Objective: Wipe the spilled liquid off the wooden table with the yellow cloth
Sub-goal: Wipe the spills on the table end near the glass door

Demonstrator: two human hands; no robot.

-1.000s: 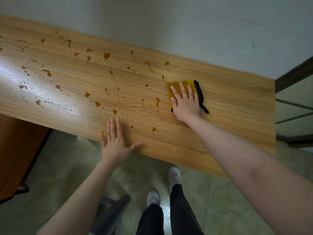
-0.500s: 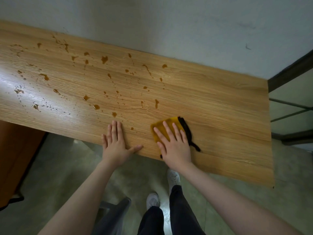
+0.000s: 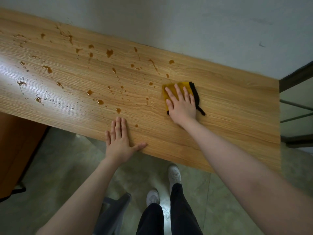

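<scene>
Right hand flat on yellow cloth, wooden table

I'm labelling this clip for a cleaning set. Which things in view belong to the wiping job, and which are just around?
Job: yellow cloth, brown spill, wooden table, right hand, left hand.
Around: wall, white shoes, floor.

Cloth lies on the table, right of the spilled drops; wall behind.
</scene>
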